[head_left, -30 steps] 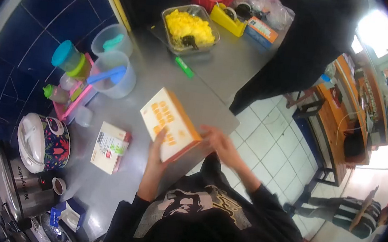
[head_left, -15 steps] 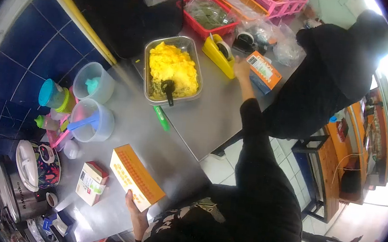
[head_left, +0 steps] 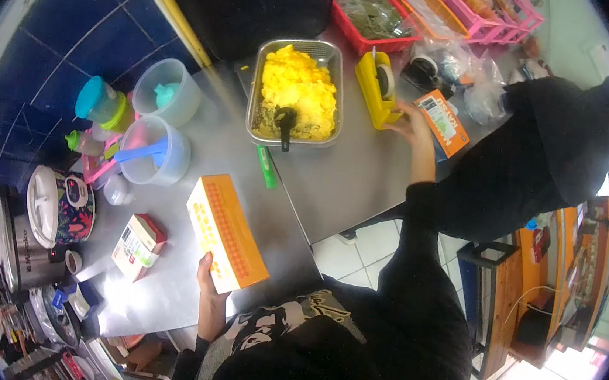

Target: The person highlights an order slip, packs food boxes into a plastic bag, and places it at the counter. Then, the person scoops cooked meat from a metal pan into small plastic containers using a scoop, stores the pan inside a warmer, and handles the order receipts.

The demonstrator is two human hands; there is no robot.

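Observation:
My left hand (head_left: 210,299) grips the near end of an orange and white carton (head_left: 222,230), holding it tilted above the metal table. My right hand (head_left: 418,137) reaches far to the right, its fingers pinched at the near end of a yellow tape dispenser (head_left: 371,86). What lies between those fingertips is too small to make out. A tape roll (head_left: 384,81) sits in the dispenser. Beside my right hand is an orange and blue box (head_left: 445,123). A smaller red and white box (head_left: 139,247) lies left of the carton.
A metal tray (head_left: 254,122) holds yellow food and a black-handled utensil (head_left: 284,125). A green cutter-like tool (head_left: 266,167) lies near the table seam. Clear tubs (head_left: 173,169) and cookers (head_left: 57,208) line the left. Baskets (head_left: 361,40) stand behind; another person (head_left: 538,155) is close on the right.
The view has shifted. My right hand has moved slightly back from the tape dispenser, its fingers still at the near end. The carton in my left hand has turned, showing more of its white printed side.

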